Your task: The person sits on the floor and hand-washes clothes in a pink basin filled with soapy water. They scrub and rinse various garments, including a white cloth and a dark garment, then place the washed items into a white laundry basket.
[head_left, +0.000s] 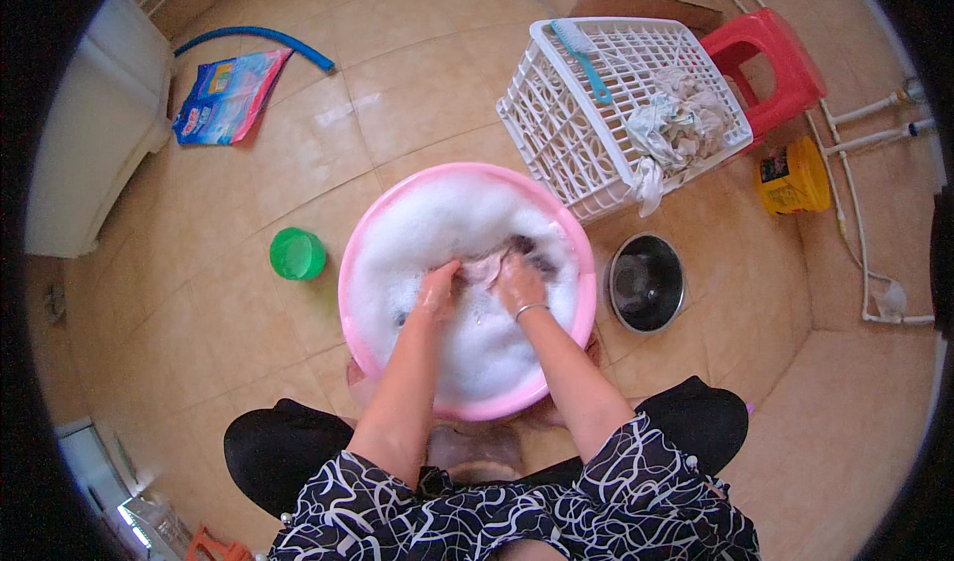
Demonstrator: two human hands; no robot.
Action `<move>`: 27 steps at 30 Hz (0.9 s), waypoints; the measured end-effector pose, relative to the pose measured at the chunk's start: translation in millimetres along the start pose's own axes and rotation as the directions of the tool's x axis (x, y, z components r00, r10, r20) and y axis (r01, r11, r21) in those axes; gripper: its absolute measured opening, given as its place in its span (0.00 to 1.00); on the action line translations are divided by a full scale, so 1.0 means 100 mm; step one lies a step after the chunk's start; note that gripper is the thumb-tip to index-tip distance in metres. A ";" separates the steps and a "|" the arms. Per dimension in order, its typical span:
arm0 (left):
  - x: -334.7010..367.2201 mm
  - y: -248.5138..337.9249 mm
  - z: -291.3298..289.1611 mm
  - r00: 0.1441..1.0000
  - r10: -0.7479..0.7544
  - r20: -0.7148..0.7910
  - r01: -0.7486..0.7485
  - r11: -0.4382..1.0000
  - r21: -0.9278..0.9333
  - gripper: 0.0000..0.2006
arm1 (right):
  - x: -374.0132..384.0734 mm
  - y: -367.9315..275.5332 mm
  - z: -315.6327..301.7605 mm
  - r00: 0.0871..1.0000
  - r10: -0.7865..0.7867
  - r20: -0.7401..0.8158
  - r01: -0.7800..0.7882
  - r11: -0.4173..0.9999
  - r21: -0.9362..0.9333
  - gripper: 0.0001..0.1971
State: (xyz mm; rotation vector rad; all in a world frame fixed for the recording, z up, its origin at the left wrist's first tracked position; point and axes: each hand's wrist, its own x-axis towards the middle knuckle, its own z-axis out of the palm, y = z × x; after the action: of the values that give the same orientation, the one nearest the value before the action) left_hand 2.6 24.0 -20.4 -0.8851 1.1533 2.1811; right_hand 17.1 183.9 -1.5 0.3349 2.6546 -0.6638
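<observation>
A round pink basin (350, 347) full of thick white suds (437, 208) stands on the floor in front of me. A pale pinkish cloth (484, 269) is stretched between my two hands at the middle of the foam. My left hand (438, 289) is closed on its left end, with the fingertips partly hidden in the suds. On its right end my right hand (519, 281) is closed too, a bracelet on that wrist. Some dark fabric (538, 259) pokes out of the foam just beyond my right hand.
Right of the basin sits a metal bowl (647, 283); left, a green cup (297, 254). A white plastic basket (566, 114) carries a brush (586, 61) and crumpled cloths (679, 122). Beyond are a red stool (765, 74), yellow bucket (792, 176), detergent bag (229, 99) and blue hose (253, 32).
</observation>
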 end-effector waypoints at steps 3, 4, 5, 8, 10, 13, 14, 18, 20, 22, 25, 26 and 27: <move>0.11 -0.01 -0.12 0.997 -0.070 0.019 0.068 0.996 0.064 0.13 | 0.09 0.13 0.10 0.947 -0.041 0.319 0.058 0.997 -0.046 0.21; 0.13 0.00 -0.13 0.992 -0.112 0.056 0.108 0.992 0.071 0.13 | 0.12 0.12 0.11 0.927 -0.023 0.375 0.070 0.991 -0.114 0.21; 0.14 0.01 -0.14 0.986 -0.167 0.009 0.165 0.982 0.090 0.13 | 0.11 0.08 0.11 0.922 0.040 0.385 0.052 0.973 -0.225 0.22; 0.12 0.05 -0.10 0.977 -0.196 0.086 0.188 0.978 0.090 0.16 | 0.01 -0.27 0.07 0.991 0.019 -0.130 0.036 0.913 0.407 0.17; 0.07 0.08 -0.05 0.933 -0.287 0.218 0.314 0.944 -0.102 0.17 | -0.20 -0.59 0.02 0.950 0.025 -0.310 0.179 0.772 0.610 0.13; -0.05 0.16 0.00 0.485 0.057 0.873 0.393 0.877 -0.275 0.17 | -0.60 -0.93 -0.05 0.946 -0.157 -0.284 0.288 0.812 0.508 0.10; -0.09 0.16 0.05 0.610 -0.024 0.792 0.390 0.880 -0.273 0.17 | -0.62 -0.97 -0.11 0.936 -0.276 -0.217 0.345 0.835 0.429 0.10; -0.26 0.09 0.31 0.912 -0.180 0.370 0.326 0.864 -0.384 0.16 | -0.50 -0.88 -0.33 0.918 -0.344 -0.196 0.368 0.924 0.106 0.13; -0.35 0.07 0.43 0.937 -0.213 0.277 0.314 0.859 -0.404 0.15 | -0.45 -0.80 -0.37 0.977 -0.017 -0.213 0.083 0.949 0.303 0.14; -0.41 0.11 0.49 0.906 -0.234 0.353 0.386 0.800 -0.459 0.15 | -0.44 -0.74 -0.37 0.938 -0.024 -0.344 0.172 0.897 0.406 0.13; -0.44 0.21 0.49 0.990 -0.063 0.129 0.118 0.870 -0.480 0.14 | -0.49 -0.68 -0.29 0.926 -0.273 -0.262 0.342 0.899 0.272 0.14; -0.43 0.23 0.50 0.993 -0.030 0.112 0.085 0.843 -0.532 0.15 | -0.46 -0.65 -0.28 0.920 -0.307 -0.244 0.366 0.897 0.250 0.12; -0.42 0.26 0.48 0.988 0.051 0.146 0.041 0.823 -0.566 0.15 | -0.46 -0.61 -0.25 0.935 -0.228 -0.273 0.313 0.892 0.327 0.13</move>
State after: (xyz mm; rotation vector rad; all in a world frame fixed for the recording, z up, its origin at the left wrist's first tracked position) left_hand -2.6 46.6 44.3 -0.9153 0.4143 2.5944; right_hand 30.9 137.4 62.9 0.1409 2.8135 -1.2926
